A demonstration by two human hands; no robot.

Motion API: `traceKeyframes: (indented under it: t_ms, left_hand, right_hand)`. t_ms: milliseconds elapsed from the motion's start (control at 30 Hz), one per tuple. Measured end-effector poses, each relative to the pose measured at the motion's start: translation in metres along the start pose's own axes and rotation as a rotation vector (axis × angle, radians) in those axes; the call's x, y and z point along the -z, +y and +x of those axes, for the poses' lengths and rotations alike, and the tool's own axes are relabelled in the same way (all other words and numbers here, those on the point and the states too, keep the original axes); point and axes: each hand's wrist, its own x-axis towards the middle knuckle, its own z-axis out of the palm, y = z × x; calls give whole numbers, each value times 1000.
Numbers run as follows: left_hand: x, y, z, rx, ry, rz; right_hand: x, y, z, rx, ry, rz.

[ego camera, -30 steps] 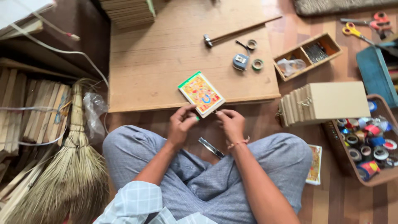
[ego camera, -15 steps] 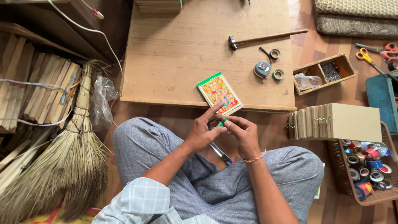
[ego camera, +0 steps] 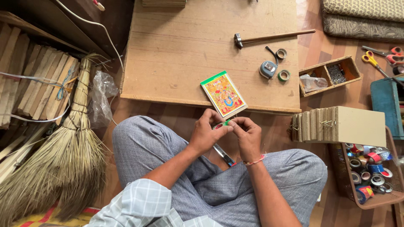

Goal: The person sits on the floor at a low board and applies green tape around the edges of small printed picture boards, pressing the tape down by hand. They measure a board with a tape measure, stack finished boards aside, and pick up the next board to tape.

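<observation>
While both hands pinch a green tape roll (ego camera: pixel 221 124) together | picture card (ego camera: pixel 223 94) just beyond

A low, bare wooden worktable (ego camera: pixel 176 50) stands on a reddish-brown wooden floor (ego camera: pixel 324 42) in even daylight. Off its left edge sit stacked wooden slats (ego camera: pixel 38 84) and a straw broom (ego camera: pixel 67 159); woven cushions (ego camera: pixel 362 19) lie beyond its far right corner.

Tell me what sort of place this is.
Most likely a small home craft workshop, worked from the floor. A low wooden board carries a hammer, a basket holds tape rolls, and wooden slats are stacked nearby. Both hands, left hand and right hand, hold a small green roll.
</observation>
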Motion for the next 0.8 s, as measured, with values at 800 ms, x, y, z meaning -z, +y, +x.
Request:
traceKeyframes:
  t_ms: [800]
  left_hand:
    - [1, -21, 18, 281, 85, -67]
  right_hand:
    - [24, 11, 59, 88, 309, -230]
